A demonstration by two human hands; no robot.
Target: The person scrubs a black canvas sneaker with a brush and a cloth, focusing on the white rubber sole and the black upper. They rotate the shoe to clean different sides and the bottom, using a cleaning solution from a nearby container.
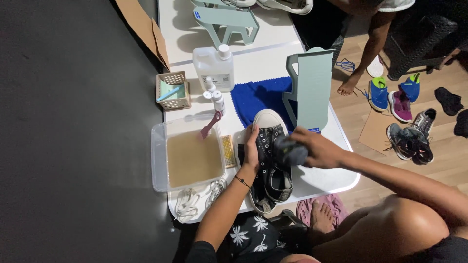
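While the left hand (251, 148) presses flat against the side of the black sneaker (269, 160), fingers loosely spread along the lace eyelets, the right hand (319, 148) comes across with its fingers pinching a dark cloth (290, 152) down onto the shoe's upper. The sneaker lies lengthwise near the tabletop's (336, 178) front edge, white toe pointing away, heel hanging just over the edge, wedged between the two hands. Risk here, I'd say: that overhanging heel could tip off the edge if the right hand bears down too hard. And the tub of murky water (192, 158) sits just beside the left wrist, with a pink-handled brush (210, 125) propped on its far rim, so a stray elbow could slosh it. Loose white laces (197, 196) lie at the front left corner, a blue towel (259, 97) just beyond the toe.
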